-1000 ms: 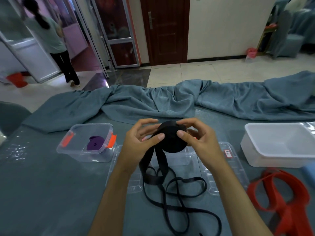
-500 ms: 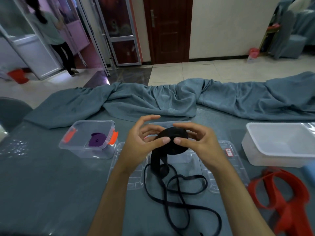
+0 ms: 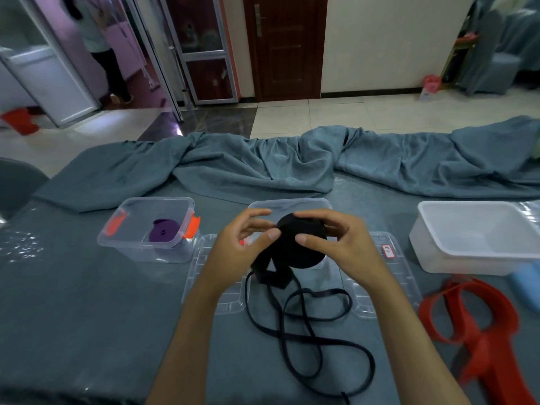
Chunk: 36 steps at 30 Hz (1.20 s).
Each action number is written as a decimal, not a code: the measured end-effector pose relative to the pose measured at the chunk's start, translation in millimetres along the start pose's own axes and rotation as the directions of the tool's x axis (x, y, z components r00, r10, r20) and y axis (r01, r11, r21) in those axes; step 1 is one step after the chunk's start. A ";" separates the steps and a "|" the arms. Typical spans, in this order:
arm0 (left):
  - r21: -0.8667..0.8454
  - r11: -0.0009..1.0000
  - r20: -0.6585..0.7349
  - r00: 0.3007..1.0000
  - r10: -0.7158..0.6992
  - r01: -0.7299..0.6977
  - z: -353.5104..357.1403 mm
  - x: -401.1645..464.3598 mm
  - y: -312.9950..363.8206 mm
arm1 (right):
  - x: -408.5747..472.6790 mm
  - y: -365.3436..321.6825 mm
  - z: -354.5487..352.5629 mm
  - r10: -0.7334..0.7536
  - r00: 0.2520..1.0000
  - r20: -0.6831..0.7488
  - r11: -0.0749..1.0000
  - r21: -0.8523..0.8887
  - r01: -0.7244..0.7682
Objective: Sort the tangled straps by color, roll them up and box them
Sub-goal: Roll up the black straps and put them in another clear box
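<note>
A thick roll of black strap [image 3: 302, 244] is held above the table between both hands. My left hand [image 3: 242, 247] pinches its left edge with thumb and fingers. My right hand [image 3: 339, 244] curls round its right side. The loose tail of the black strap [image 3: 304, 325] hangs down and lies in loops on the table. A rolled purple strap [image 3: 163, 232] sits in a clear box [image 3: 146, 226] with orange clips at the left. A red strap [image 3: 479, 325] lies in loops at the right. A clear box [image 3: 289, 204] stands behind my hands, mostly hidden.
Two clear lids [image 3: 210, 276] [image 3: 388, 276] lie flat under my forearms. A white tub [image 3: 479, 238] stands at the right. A bunched teal cloth [image 3: 292, 168] runs along the table's far edge. A person [image 3: 99, 45] stands in the far doorway.
The roll has turned between my fingers and taken up a little more strap; the loose loops on the table have shifted. The person at the back walked further into the doorway.
</note>
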<state>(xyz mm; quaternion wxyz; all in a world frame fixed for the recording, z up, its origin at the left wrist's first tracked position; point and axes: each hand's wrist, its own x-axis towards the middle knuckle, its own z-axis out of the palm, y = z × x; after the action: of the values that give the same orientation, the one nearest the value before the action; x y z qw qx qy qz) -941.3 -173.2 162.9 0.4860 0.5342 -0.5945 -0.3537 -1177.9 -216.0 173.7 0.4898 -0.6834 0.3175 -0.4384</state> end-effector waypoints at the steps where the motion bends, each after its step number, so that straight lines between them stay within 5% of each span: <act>1: 0.023 0.999 0.008 0.999 -0.048 0.048 -4.4 -2.0 -8.5 | 0.1 0.0 -1.5 -0.003 1.000 -0.015 1.000 0.005 0.003; 4: 0.020 0.978 0.031 0.977 -0.209 0.209 -17.5 -10.4 -41.1 | 0.4 0.6 -4.9 -0.010 0.996 -0.093 0.999 0.043 0.014; 8: -0.226 0.893 0.139 0.920 -0.367 0.390 -14.1 -23.9 -83.4 | 0.6 -3.1 -7.1 0.020 0.986 -0.166 0.986 0.169 0.009; 13: -0.445 0.784 0.325 0.894 -0.310 0.433 -6.4 -31.6 -101.9 | 0.0 -2.8 -6.7 0.041 0.982 -0.186 0.981 0.195 -0.004; 21: -0.324 0.845 0.373 0.878 -0.300 0.426 4.5 -39.5 -98.1 | -1.6 0.2 -11.4 0.125 0.954 -0.272 0.972 0.225 -0.063; 27: -0.316 0.862 0.287 0.906 -0.312 0.397 14.1 -38.0 -95.6 | -4.3 0.4 -14.2 0.124 0.950 -0.287 0.968 0.245 -0.053; 32: -0.340 0.859 0.046 0.919 -0.391 0.382 17.6 -33.7 -95.9 | -8.4 4.6 -18.2 0.061 0.957 -0.284 0.988 0.155 -0.017; 36: -0.282 0.867 -0.191 0.861 -0.471 0.412 23.4 -26.1 -98.6 | -9.8 7.8 -12.7 0.037 0.962 -0.270 0.995 0.100 -0.010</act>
<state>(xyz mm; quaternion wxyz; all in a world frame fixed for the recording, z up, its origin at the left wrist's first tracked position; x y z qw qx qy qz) -936.0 -167.6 58.6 0.5220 0.6370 -0.3429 -0.4518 -1193.5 -215.0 165.2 0.4797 -0.5884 0.3679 -0.5369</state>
